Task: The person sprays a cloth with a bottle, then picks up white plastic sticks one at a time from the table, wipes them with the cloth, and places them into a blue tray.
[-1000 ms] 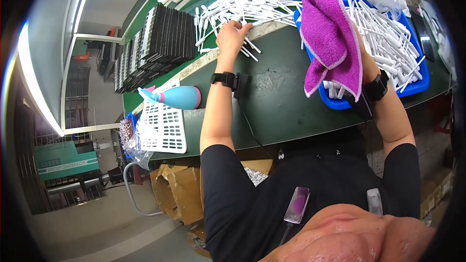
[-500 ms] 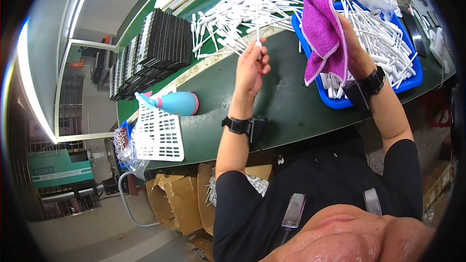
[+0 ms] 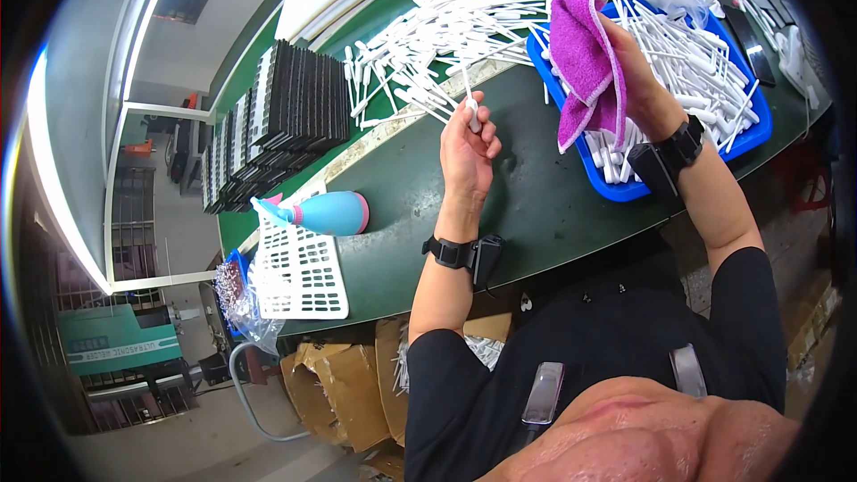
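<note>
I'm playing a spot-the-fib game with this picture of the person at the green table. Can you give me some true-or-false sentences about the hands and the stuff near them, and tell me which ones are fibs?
1. The left hand pinches one white plastic stick. True.
2. The right hand holds a yellow sponge. False: it holds a purple cloth.
3. The blue tray has white sticks in it. True.
4. The blue spray bottle stands upright. False: it lies on its side on the green table.
5. Both wrists wear black bands. True.
</note>
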A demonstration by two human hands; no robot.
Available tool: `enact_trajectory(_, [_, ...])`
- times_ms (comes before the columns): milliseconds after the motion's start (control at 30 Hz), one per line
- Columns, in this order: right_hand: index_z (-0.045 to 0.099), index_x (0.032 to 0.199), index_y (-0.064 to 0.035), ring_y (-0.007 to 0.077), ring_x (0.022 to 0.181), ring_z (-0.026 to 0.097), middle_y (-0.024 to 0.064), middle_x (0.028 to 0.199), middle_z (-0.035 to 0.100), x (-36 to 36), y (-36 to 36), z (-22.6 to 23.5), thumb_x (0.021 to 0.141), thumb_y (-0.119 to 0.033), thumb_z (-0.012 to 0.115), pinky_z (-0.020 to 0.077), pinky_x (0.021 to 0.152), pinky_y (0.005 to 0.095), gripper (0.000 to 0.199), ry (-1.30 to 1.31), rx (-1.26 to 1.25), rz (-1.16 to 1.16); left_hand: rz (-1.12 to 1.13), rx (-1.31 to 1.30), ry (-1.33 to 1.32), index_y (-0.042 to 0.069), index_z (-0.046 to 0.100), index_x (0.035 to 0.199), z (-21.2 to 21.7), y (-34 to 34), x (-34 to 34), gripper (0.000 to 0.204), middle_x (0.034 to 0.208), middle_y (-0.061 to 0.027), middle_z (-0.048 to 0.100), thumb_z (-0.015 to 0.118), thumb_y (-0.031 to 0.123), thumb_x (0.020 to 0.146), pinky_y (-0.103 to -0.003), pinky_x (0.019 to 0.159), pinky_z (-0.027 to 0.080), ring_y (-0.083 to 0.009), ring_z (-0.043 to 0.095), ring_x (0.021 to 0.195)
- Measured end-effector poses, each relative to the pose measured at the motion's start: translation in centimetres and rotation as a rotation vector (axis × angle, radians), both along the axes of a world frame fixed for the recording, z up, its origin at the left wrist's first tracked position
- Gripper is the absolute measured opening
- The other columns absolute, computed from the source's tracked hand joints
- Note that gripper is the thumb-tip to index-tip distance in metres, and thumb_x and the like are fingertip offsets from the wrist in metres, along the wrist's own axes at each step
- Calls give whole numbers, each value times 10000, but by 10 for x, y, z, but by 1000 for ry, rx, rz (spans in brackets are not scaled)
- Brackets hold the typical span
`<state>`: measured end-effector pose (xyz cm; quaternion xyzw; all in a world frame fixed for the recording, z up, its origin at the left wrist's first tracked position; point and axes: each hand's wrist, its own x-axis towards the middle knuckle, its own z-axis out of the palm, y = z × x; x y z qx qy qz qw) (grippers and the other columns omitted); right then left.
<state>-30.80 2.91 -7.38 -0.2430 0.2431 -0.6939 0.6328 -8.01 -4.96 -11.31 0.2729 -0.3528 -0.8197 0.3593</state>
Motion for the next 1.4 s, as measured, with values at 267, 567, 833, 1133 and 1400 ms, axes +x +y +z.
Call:
enact_trajectory(267, [548, 1056, -55, 130, 762, 625, 66, 889, 634, 5, -4, -1, 930, -317, 423, 534, 673, 284, 316, -4, 80, -175, 18, -83, -30, 16, 463, 1140, 2, 4, -2, 293, 794, 7, 480, 442, 191, 906, -193, 431, 295, -68, 375, 583])
enact_trajectory(567, [482, 1142, -48, 180, 970, 569, 99, 1114, 558, 22, -7, -4, 961, -289, 332, 469, 859, 351, 337, -43, 73, -246, 28, -105, 41, 7, 463, 1134, 11, 17, -10, 263, 794, 11, 491, 447, 164, 923, -184, 423, 296, -55, 367, 564])
enact_trajectory(833, [495, 1122, -60, 146, 899, 568, 57, 1030, 566, 49, -1, -17, 942, -296, 365, 478, 782, 288, 324, 368, 182, -133, -261, -345, -334, 40, 475, 943, 20, 64, -37, 173, 680, -8, 481, 473, 212, 929, -171, 382, 300, -44, 351, 453])
enact_trajectory(1133, [542, 945, -77, 119, 638, 539, 10, 745, 562, 36, 5, 3, 913, -310, 386, 462, 547, 277, 282, 221, 192, -249, -427, -172, -228, 59, 475, 872, 3, 77, -40, 199, 642, -11, 478, 456, 246, 936, -170, 369, 299, -31, 344, 439])
enact_trajectory(1400, [500, 1165, -54, 122, 903, 552, 58, 1022, 579, 38, 7, -2, 950, -341, 358, 454, 787, 248, 386, 209, 88, -102, -287, -200, -190, 57, 510, 851, 5, 73, -35, 214, 618, -2, 474, 469, 252, 930, -182, 368, 291, -43, 351, 424])
